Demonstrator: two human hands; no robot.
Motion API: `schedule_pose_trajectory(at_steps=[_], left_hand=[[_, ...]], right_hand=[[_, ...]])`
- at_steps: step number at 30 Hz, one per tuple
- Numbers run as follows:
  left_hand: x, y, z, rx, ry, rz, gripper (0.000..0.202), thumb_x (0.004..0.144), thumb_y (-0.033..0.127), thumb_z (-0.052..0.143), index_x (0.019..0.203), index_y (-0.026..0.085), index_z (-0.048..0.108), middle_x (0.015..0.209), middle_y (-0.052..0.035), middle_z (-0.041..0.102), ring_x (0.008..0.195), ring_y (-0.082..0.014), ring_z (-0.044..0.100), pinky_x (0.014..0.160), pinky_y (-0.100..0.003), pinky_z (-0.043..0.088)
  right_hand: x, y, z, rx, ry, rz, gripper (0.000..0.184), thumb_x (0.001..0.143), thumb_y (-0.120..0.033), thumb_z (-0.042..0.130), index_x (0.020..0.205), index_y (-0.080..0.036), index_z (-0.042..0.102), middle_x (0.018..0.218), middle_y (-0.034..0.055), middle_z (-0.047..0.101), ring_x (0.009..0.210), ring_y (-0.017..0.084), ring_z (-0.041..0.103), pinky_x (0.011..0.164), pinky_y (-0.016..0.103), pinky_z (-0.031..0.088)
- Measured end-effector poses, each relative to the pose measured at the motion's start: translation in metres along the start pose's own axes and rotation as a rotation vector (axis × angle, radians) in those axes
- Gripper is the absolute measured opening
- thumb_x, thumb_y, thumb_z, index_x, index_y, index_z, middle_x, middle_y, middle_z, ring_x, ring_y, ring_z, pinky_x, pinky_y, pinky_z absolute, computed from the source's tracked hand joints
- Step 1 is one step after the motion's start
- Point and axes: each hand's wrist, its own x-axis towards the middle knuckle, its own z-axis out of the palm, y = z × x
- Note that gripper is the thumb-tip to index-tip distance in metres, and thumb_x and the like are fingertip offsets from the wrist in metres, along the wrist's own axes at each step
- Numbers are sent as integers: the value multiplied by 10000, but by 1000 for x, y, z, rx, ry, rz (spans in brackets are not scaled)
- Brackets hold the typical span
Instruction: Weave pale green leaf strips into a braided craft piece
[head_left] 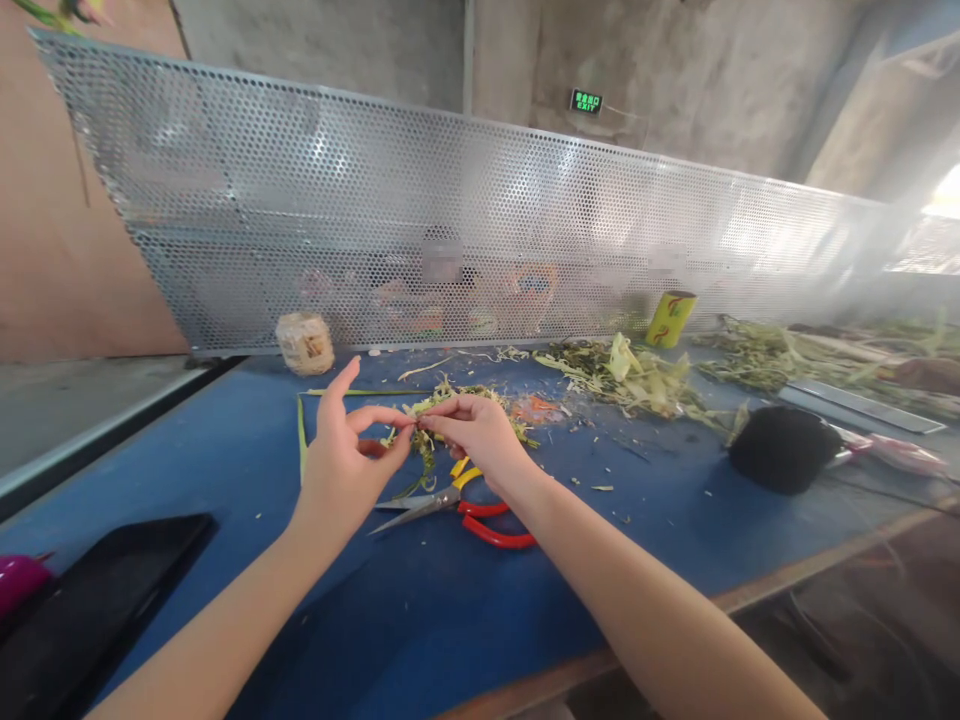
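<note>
My left hand (346, 462) and my right hand (474, 432) meet above the blue table (420, 610), both pinching a thin green leaf strip (418, 428) between thumb and fingers. The left index finger sticks up. Under the hands lie scissors (457, 505) with red and yellow handles, blades pointing left. A small heap of green leaf scraps (457, 400) sits just beyond my fingers.
A perforated metal screen (450, 220) runs along the back of the table. A twine roll (304, 343), a yellow-green can (670, 318), a black round object (782, 448) and more leaf piles (645, 375) lie around. A dark phone (97, 600) rests near left.
</note>
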Motion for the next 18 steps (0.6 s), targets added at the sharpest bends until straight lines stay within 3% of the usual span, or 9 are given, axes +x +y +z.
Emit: schedule_pose_trajectory(at_steps=[8,12,15,18], left_hand=[[-2,5,-1,85,-37,164,686,681,235,593,1274,246,248,818,23,632,554,-110,577,547,-241,495],[-3,8,-3,68,-60,148,687,647,200,619,1261,257,316,844,20,630,478,-84,524,537,-232,467],[-3,10,-4,-70,-70,132,702,607,162,647,1245,247,365,804,5,617,597,-121,559,584,-234,473],[1,8,-3,-237,-5,80,770,585,138,654,1268,249,317,850,-18,586,812,-175,570,644,-259,489]], right_hand=[[-2,-2,-1,-12,14,-22,109,588,-216,652,640,-138,597,543,-41,534,447,32,407,437,178,305],[-4,-4,-1,-19,6,-18,90,596,-200,641,642,-140,592,580,-30,558,459,30,417,434,173,307],[-2,-4,-1,-33,-15,-57,84,600,-208,635,632,-152,580,584,-29,562,468,38,430,434,177,309],[0,-4,-2,-54,-35,-107,100,599,-226,637,636,-156,576,576,-31,557,450,38,412,424,181,306]])
